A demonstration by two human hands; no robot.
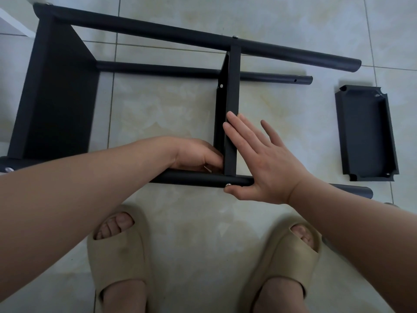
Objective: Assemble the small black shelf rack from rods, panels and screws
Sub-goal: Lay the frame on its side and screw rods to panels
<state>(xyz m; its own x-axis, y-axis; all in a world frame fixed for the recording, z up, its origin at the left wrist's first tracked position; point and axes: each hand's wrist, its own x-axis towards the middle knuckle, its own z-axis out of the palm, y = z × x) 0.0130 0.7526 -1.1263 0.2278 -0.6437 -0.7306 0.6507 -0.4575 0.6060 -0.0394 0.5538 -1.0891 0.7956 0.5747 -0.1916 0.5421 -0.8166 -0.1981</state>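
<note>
The black rack lies on its side on the tiled floor, with long rods running left to right. One shelf panel is fixed at the left end and a middle panel stands between the rods. My right hand presses flat against the middle panel's right face, its thumb lying under the near rod beside a silver screw. My left hand reaches inside the frame with its fingers curled at the panel's lower left corner; whether it holds anything is hidden.
A loose black tray panel lies on the floor to the right. My feet in beige slippers stand just in front of the near rod. A white edge shows at the top left.
</note>
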